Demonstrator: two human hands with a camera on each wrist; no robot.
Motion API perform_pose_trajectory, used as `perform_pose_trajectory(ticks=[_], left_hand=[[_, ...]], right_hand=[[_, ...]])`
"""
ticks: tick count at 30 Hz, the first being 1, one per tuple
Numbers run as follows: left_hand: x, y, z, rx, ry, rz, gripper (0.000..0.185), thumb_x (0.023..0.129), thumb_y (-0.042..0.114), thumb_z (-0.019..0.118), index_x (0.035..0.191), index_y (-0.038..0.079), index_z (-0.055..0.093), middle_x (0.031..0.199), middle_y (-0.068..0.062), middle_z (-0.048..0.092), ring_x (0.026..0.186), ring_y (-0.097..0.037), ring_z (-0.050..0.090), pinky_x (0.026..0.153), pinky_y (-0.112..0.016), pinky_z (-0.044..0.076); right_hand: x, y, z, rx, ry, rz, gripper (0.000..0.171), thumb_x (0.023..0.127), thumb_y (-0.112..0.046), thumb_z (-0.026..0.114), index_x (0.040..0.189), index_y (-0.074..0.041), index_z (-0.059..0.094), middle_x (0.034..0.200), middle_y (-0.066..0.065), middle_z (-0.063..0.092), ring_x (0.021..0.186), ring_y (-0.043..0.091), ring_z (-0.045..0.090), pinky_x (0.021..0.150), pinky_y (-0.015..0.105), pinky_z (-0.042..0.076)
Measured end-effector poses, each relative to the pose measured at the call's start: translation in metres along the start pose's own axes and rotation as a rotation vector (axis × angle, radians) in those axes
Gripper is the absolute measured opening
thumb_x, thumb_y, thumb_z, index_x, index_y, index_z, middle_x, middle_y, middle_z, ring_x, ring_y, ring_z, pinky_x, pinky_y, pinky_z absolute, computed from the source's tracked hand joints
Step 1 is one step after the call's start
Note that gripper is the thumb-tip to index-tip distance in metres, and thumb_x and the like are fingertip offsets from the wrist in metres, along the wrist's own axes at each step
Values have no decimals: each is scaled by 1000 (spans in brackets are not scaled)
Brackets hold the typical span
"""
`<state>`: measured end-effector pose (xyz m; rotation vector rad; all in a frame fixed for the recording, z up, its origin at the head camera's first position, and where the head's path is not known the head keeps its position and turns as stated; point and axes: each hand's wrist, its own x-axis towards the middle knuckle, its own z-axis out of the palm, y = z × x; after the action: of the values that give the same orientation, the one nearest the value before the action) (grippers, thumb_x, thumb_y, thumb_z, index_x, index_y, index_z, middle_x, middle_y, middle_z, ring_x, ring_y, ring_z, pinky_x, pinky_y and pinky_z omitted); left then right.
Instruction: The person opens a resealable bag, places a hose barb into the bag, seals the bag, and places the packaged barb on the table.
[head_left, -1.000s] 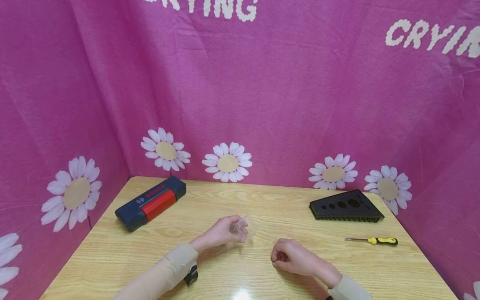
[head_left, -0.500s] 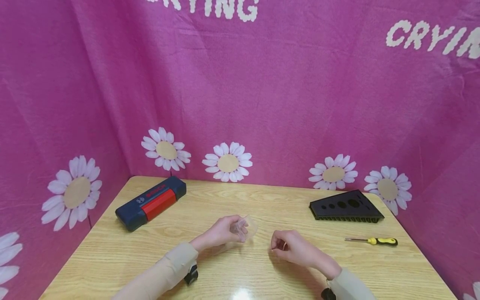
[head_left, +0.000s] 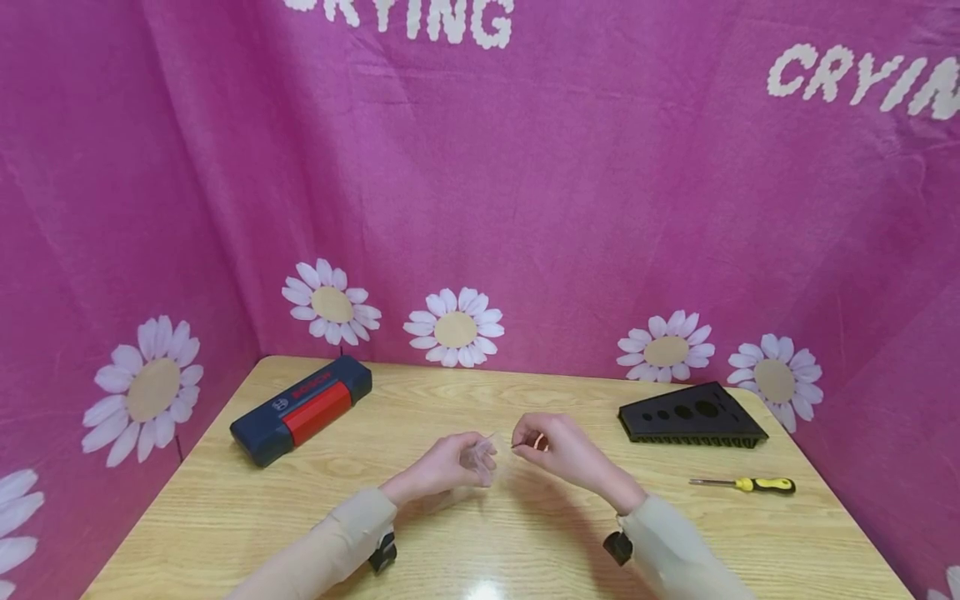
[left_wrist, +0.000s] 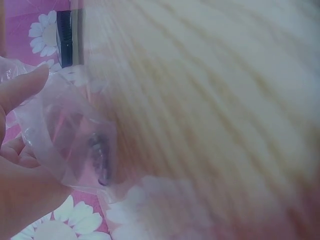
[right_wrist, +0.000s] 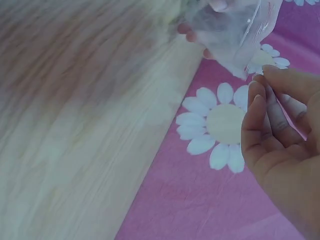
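Above the middle of the wooden table (head_left: 525, 533), the person's left hand (head_left: 442, 464) holds up a small clear plastic bag (head_left: 480, 454), its fingers curled round the crumpled film; the left wrist view shows the thumb (left_wrist: 22, 87) pressed against the bag's upper edge and a few small dark pieces (left_wrist: 99, 152), too blurred to name, lying inside the bag. Just to the right of the bag, the right hand (head_left: 551, 446) hovers off the table with its fingertips drawn together and pointed at the bag's mouth. In the right wrist view the fingers (right_wrist: 260, 110) are bent close to the thumb beside the bag's corner, but whether they pinch anything cannot be told. The two hands are near each other, not touching. Well to the left of the bag, near the table's far left corner, lies a closed blue and red Bosch case (head_left: 302, 407). Well to the right of the bag, by the far right edge, sits a black wedge-shaped holder (head_left: 690, 413) with round holes of rising size. Nearer than the holder, a yellow-handled screwdriver (head_left: 742, 482) lies flat on the table. Pink cloth with white daisies (head_left: 453, 327) hangs behind the table.
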<state>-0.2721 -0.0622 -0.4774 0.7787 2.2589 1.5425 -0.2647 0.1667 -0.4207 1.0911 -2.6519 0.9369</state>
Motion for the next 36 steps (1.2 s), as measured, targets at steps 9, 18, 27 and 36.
perform_pose_trajectory(ticks=[9,18,27,36], left_hand=[[-1,-2,0,68,12,7,32,85,3,73,115,0,61,107,-15,73,96,-18,70,82,-22,54],[-1,-3,-1,36,-6,2,34,88,2,71,119,-2,60,110,-17,72,96,-19,71,81,-23,56],[0,-4,1,38,17,-28,36,87,5,73,120,-1,60,112,-14,71,101,-20,69,87,-28,56],[1,-1,0,88,52,-20,37,85,9,77,117,2,61,111,-12,72,100,-21,69,89,-31,56]], right_hand=[[19,-14,9,-12,-18,-62,9,87,-5,72,85,-12,67,77,-2,68,71,-1,58,63,25,56],[18,-15,10,18,8,-51,8,87,-3,71,86,-9,68,79,0,68,72,0,57,63,25,56],[5,-2,11,2,86,43,8,88,-6,71,85,-11,66,79,0,68,73,1,59,62,23,54],[-7,0,16,-30,75,125,12,92,-16,70,82,-10,65,72,-2,66,64,-2,55,57,16,49]])
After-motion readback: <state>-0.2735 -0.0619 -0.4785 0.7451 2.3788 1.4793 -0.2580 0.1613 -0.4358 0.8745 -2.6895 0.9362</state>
